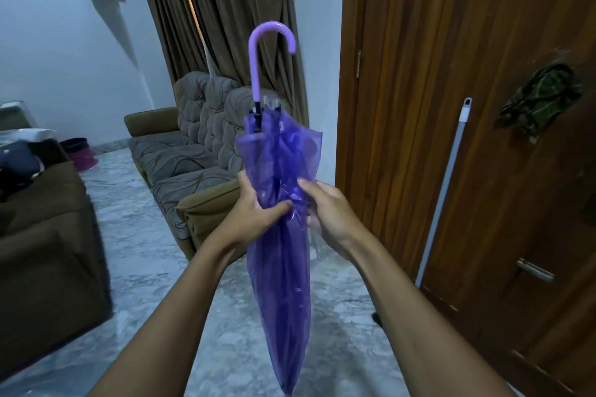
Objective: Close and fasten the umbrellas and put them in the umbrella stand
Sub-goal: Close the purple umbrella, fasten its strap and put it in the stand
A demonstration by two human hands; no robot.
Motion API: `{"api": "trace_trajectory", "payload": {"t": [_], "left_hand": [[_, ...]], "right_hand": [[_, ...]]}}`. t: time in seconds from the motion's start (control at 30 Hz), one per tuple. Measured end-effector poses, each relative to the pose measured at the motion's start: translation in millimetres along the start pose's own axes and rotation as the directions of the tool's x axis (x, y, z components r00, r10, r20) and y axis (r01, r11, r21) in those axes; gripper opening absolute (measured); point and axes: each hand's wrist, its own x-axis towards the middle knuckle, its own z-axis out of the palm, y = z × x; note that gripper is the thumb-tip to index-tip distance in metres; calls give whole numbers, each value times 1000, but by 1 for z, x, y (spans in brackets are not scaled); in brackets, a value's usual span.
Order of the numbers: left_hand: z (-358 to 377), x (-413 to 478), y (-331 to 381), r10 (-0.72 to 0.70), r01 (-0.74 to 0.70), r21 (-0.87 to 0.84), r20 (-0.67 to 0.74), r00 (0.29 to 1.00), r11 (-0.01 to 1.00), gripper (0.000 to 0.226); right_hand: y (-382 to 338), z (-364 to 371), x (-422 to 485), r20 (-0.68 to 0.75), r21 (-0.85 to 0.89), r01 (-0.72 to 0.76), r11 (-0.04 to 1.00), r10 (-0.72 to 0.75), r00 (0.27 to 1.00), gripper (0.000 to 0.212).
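**At mid-canopy: two hands on a closed, loose umbrella**

Left thumb [283, 205] lies across the front of the folds; the other left fingers curl round the back, out of sight. Left hand [258, 206] therefore grips the purple umbrella [280, 267] at about half its length. Right fingertips [304, 184] press on the film from the other side; the lower right fingers show only dimly through the translucent plastic, wrapped round its edge. Right hand [325, 206] holds the canopy level with the left.

Umbrella is in the air in front of the person, nearly upright and inverted: lilac crook handle [258, 64] at top, point downward. Canopy is collapsed but flares loosely above the hands. Fastening strap: cannot make out. Tip meets the bottom edge of view, blurred.

Surroundings: patterned sofa [180, 155] behind, brown curtain [225, 10] above it, marbled floor [145, 251]. Wooden door [451, 74] to the right, with a grey pole [448, 177] leaning on it, lower end hidden by the right forearm.
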Motion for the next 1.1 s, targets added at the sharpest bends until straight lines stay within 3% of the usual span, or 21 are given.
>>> {"api": "trace_trajectory", "payload": {"t": [0.1, 0.2, 0.4, 0.47, 0.53, 0.6, 0.7, 0.87, 0.97, 1.1], "left_hand": [[-2, 6, 3, -14, 0, -102, -135, 991, 995, 49], [-6, 11, 6, -140, 82, -290, -187, 972, 954, 55], [-14, 8, -2, -323, 239, -519, -75, 944, 821, 73], [-19, 9, -2, -346, 249, -578, -62, 936, 777, 58], [-20, 8, 0, -348, 256, -602, -39, 937, 756, 28], [-17, 5, 5, -345, 273, -616, 1, 939, 739, 17], [-12, 0, 9, -323, 271, -626, 32, 946, 731, 16], [-11, -2, 4, -309, 216, -619, -46, 950, 755, 23], [-12, -4, 6, -288, 191, -624, -57, 956, 758, 23], [-12, -7, 13, -283, 181, -602, -78, 956, 778, 12]], "right_hand": [[1, 0, -1, 112, -55, 10, 998, -4, 994, 26], [0, -4, -1, 126, -200, 89, 976, -65, 990, 25], [-10, -13, 2, 85, -338, 134, 931, -111, 990, 7], [-12, -23, 2, 72, -419, 154, 895, -137, 988, 11], [-9, -30, 4, 43, -492, 137, 860, -133, 990, 19], [-3, -30, 8, -43, -552, 82, 830, -127, 991, 21], [3, -23, 10, -104, -537, 9, 844, -76, 992, 22], [8, -13, 7, -11, -267, -22, 963, 20, 1000, 26], [6, -17, 5, -15, -330, 11, 944, -17, 1000, 29], [-3, -28, 4, -28, -468, 154, 870, -189, 982, 26]]}}
